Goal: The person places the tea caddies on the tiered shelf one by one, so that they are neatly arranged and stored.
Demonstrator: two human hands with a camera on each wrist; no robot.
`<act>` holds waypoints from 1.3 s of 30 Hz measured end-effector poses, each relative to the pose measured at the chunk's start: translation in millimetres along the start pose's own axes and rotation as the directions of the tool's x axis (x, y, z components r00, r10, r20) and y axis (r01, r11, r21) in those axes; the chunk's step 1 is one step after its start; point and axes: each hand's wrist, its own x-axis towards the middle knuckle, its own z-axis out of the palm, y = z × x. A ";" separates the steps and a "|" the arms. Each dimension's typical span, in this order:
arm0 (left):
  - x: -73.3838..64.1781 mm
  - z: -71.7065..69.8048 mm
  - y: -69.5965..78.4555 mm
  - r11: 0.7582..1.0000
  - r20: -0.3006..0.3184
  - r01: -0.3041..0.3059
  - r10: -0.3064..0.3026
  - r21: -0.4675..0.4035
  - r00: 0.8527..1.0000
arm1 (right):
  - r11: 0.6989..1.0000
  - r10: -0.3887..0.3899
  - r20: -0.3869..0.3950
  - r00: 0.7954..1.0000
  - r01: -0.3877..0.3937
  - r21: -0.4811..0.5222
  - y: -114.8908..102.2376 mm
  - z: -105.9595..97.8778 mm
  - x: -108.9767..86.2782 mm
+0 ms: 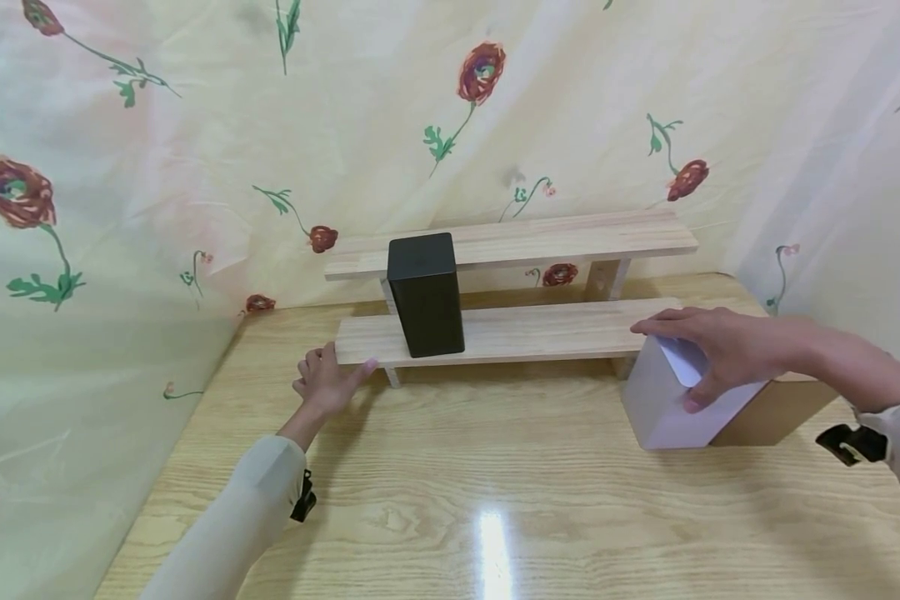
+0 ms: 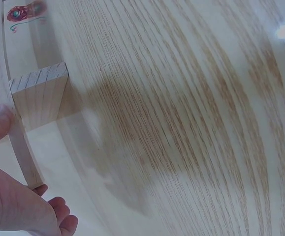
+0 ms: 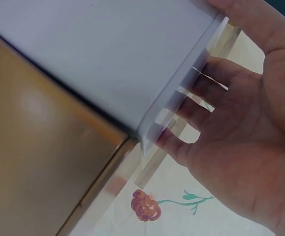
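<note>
At the left end of a two-tier wooden shelf's lower board (image 1: pixel 555 331), my left hand (image 1: pixel 326 383) grips the corner. In the left wrist view its thumb (image 2: pixel 3 122) lies against the board's edge and the fingers curl round the end. My right hand (image 1: pixel 742 346) holds a white box (image 1: pixel 658 407) from above, beside the shelf's right end. Its thumb is on the near side, and the other fingers reach over the far edge, as the right wrist view shows. Right up against the white box stands a gold-brown box (image 3: pixel 39 132).
A tall black box (image 1: pixel 429 310) stands upright on the lower board, left of the middle. The upper board (image 1: pixel 570 237) runs behind it. Flower-patterned cloth (image 1: pixel 390 100) hangs behind and at both sides of the wood-grain table (image 1: pixel 420 483).
</note>
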 end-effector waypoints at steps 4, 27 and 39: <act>0.9 0.7 -1.0 1.000 0.001 -0.001 0.001 -0.004 1.000 | 1.000 -0.004 -0.011 1.000 0.004 0.001 -0.4 0.8 -0.9; 0.7 1.8 -3.7 1.000 0.006 0.006 -0.006 -0.005 1.000 | 0.990 -0.089 -0.075 0.993 0.080 -0.113 -13.6 -7.2 0.9; -0.4 0.3 1.0 1.000 -0.003 0.014 -0.014 0.002 1.000 | 0.986 -0.114 -0.089 0.989 0.102 -0.129 -20.3 -13.2 3.5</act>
